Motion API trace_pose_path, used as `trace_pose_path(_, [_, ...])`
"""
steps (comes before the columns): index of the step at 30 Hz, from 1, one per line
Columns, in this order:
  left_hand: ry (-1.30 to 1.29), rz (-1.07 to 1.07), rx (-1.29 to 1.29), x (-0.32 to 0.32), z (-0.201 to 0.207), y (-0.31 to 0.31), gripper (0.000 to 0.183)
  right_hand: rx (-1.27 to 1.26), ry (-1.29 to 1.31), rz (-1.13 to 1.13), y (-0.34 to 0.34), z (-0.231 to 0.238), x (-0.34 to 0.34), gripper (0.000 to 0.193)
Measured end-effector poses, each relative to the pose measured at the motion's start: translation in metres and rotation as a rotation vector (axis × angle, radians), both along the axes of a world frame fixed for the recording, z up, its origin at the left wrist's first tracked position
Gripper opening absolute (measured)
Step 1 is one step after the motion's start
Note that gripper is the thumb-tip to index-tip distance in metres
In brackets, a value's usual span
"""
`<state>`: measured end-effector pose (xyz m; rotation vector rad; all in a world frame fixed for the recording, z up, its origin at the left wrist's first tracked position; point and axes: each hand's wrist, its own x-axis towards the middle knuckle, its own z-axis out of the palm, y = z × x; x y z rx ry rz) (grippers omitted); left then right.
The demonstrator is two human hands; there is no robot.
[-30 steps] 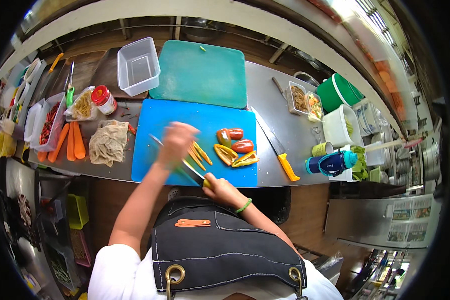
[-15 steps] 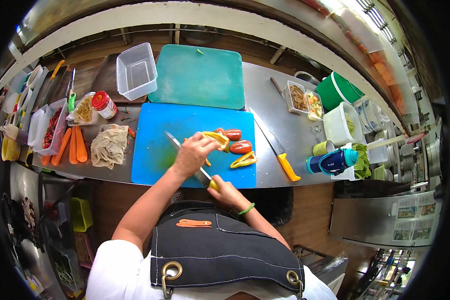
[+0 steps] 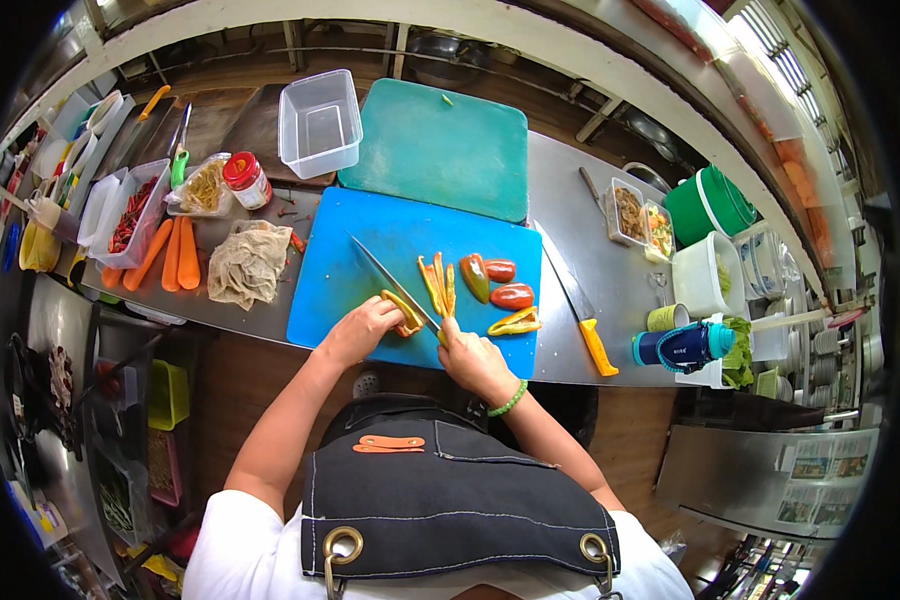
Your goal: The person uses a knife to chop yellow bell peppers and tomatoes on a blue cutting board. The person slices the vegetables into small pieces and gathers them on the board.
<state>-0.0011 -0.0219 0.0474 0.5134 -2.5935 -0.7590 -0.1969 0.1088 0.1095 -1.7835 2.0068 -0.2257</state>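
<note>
A yellow pepper piece (image 3: 404, 316) lies at the near edge of the blue cutting board (image 3: 332, 268), left of the board's middle, and the left hand (image 3: 363, 330) pinches it between bent fingers and thumb. Just to its right, the right hand (image 3: 475, 357) is closed around the yellow handle of a knife (image 3: 394, 282), whose blade slants far and to the left across the board; whether the edge touches the pepper, I cannot tell. Beyond the right hand lie yellow pepper strips (image 3: 437, 285), and farther right a green-and-red pepper piece (image 3: 475, 278), two red pepper pieces (image 3: 513, 296) and an opened yellow pepper half (image 3: 515, 322). Right of the board, a second knife (image 3: 596, 345) with a yellow handle rests on the steel counter (image 3: 560, 195), its handle toward the near side, with a dark blue bottle (image 3: 676, 347) farther right. At the far side, a green cutting board (image 3: 435, 155) adjoins the blue one, and a clear container (image 3: 320, 135) stands to its left. On the near left are a crumpled cloth (image 3: 248, 264) and, beyond it leftward, several carrots (image 3: 188, 255).
</note>
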Motion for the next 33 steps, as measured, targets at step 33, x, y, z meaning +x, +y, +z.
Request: trace_pose_path(33, [0.032, 0.020, 0.047, 0.008, -0.014, 0.016, 0.013, 0.063, -0.120, 0.037, -0.038, -0.009, 0.007, 0.025])
